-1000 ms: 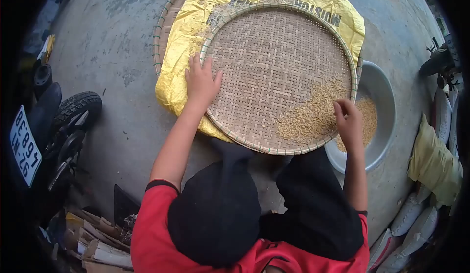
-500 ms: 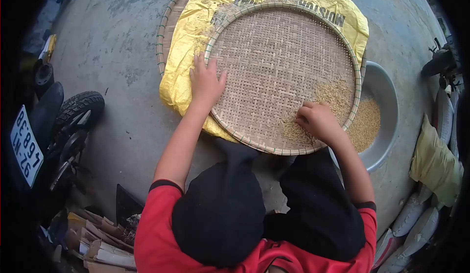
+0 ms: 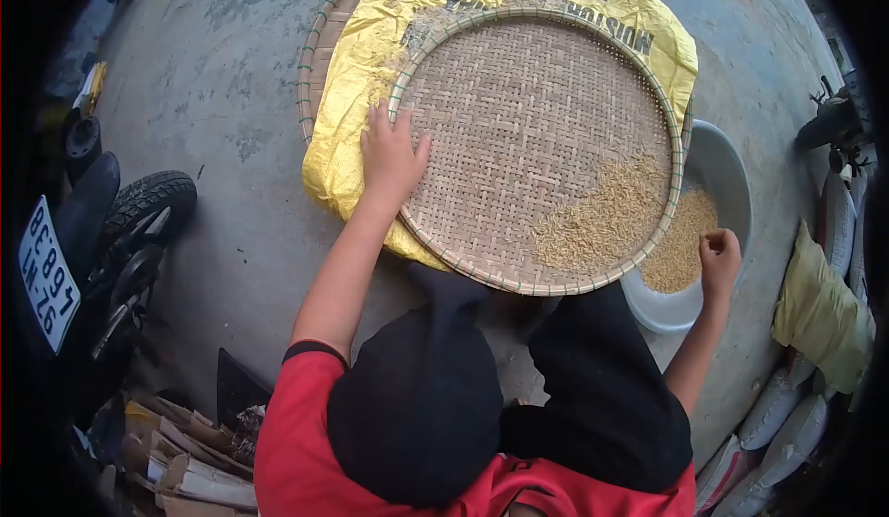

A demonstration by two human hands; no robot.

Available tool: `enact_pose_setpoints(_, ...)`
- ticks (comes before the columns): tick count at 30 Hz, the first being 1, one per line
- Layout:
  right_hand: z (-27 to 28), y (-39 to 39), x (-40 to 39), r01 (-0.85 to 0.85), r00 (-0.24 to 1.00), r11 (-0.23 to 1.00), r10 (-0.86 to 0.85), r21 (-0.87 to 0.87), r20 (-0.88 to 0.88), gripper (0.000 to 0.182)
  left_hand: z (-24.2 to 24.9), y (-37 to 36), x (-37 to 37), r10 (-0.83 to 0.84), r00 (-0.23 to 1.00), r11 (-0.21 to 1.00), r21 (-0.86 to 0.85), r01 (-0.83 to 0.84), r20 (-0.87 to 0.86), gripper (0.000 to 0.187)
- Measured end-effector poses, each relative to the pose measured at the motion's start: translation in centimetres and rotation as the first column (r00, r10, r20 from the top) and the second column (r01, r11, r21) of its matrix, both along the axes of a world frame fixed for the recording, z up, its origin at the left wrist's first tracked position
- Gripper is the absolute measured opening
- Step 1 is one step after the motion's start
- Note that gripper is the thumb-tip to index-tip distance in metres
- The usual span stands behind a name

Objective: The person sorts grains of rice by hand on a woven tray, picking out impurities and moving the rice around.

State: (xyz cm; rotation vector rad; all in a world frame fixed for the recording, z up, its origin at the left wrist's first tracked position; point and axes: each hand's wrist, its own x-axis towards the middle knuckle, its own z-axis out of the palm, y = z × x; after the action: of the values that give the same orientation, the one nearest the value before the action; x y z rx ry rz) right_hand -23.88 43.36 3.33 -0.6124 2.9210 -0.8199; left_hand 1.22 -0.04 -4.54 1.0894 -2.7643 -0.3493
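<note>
A round woven bamboo tray (image 3: pixel 528 100) lies on a yellow sack (image 3: pixel 370 44) on the concrete floor. A patch of unhusked rice grains (image 3: pixel 602 216) sits at the tray's lower right. My left hand (image 3: pixel 391 156) rests flat on the tray's left rim, fingers spread. My right hand (image 3: pixel 719 258) hovers over a grey metal basin (image 3: pixel 722 165) that holds more grain (image 3: pixel 681 239), right of the tray; its fingers are curled loosely, and whether they pinch grain I cannot tell. My knees in black trousers are below the tray.
A second woven tray (image 3: pixel 315 49) lies under the yellow sack. A motorbike wheel (image 3: pixel 148 207) and number plate (image 3: pixel 46 271) stand at the left. Cardboard scraps (image 3: pixel 185 461) lie at the lower left. Filled sacks (image 3: pixel 815 332) line the right side.
My right hand left the grain on the tray and moved right, over the basin. My left hand stayed on the tray's rim.
</note>
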Motion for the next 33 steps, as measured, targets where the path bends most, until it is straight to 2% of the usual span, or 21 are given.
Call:
enact_pose_setpoints(1, -0.4, 0.9, -0.2, 0.117, 0.993, 0.99, -0.116, 0.075, -0.008, 0.012, 0.0, 0.0, 0.1, -0.003, 1.0, 1.0, 0.0, 0.003, -0.004, 0.052)
enact_pose_setpoints(2, -0.4, 0.5, 0.1, 0.113, 0.994, 0.991, -0.112, 0.076, -0.008, 0.012, 0.0, -0.1, 0.1, 0.001, 1.0, 1.0, 0.001, -0.001, -0.003, 0.052)
enact_pose_setpoints(4, -0.3, -1.1, 1.6, 0.184, 0.983, 0.96, -0.179, -0.209, 0.044, 0.018, 0.0, -0.1, 0.1, -0.005, 1.0, 1.0, 0.03, 0.005, -0.011, 0.052)
enact_pose_setpoints(5, -0.1, -2.2, 2.3, 0.188, 0.982, 0.959, -0.183, -0.21, 0.045, 0.018, 0.1, 0.0, 0.1, -0.009, 1.0, 1.0, 0.028, 0.009, -0.01, 0.052)
enact_pose_setpoints(7, 0.7, -5.8, 3.1, 0.003, 0.999, 0.982, 0.006, -0.188, 0.048, 0.025, 0.4, 0.1, 0.0, 0.004, 1.0, 1.0, 0.017, -0.005, 0.025, 0.051)
enact_pose_setpoints(8, 1.4, -7.9, 3.9, -0.157, 0.985, 0.974, 0.167, -0.165, 0.046, 0.026, 0.3, 0.1, 0.0, -0.004, 1.0, 1.0, 0.012, 0.004, 0.023, 0.051)
enact_pose_setpoints(9, 2.0, -10.0, 4.7, -0.316, 0.945, 0.938, 0.325, -0.142, 0.046, 0.026, 0.1, 0.1, 0.0, 0.001, 1.0, 1.0, 0.0, -0.001, 0.03, 0.052)
enact_pose_setpoints(11, 2.7, -13.6, 6.4, -0.553, 0.81, 0.826, 0.564, -0.11, 0.161, 0.026, 0.3, 0.1, -0.1, 0.003, 0.999, 1.0, -0.017, -0.003, 0.034, 0.052)
enact_pose_setpoints(13, 1.1, -15.8, 7.7, -0.711, 0.674, 0.694, 0.719, -0.114, 0.17, 0.023, 0.6, 0.2, -0.1, 0.013, 0.998, 1.0, 0.016, -0.014, 0.06, 0.053)
enact_pose_setpoints(17, -0.8, -17.6, 9.8, -0.79, 0.609, 0.613, 0.782, 0.015, 0.135, 0.018, 0.1, 0.1, 0.0, 0.013, 1.0, 1.0, -0.022, -0.013, 0.006, 0.052)
enact_pose_setpoints(19, -1.1, -18.1, 10.3, -0.781, 0.621, 0.615, 0.742, 0.112, 0.252, 0.017, 0.1, 0.0, 0.0, -0.001, 1.0, 1.0, 0.013, 0.001, 0.018, 0.052)
enact_pose_setpoints(23, -2.5, -18.3, 10.7, -0.794, 0.602, 0.601, 0.757, 0.088, 0.254, 0.015, 0.3, 0.1, 0.0, 0.006, 1.0, 1.0, 0.019, -0.006, -0.003, 0.051)
enact_pose_setpoints(28, -3.0, -18.4, 11.0, -0.807, 0.59, 0.555, 0.778, 0.201, 0.218, 0.015, -0.2, -0.1, 0.1, -0.02, 0.999, 1.0, -0.014, 0.02, -0.046, 0.051)
enact_pose_setpoints(33, -3.1, -17.9, 10.3, -0.805, 0.587, 0.55, 0.791, 0.221, 0.171, 0.016, 0.2, 0.0, 0.1, -0.017, 1.0, 1.0, -0.005, 0.016, -0.026, 0.051)
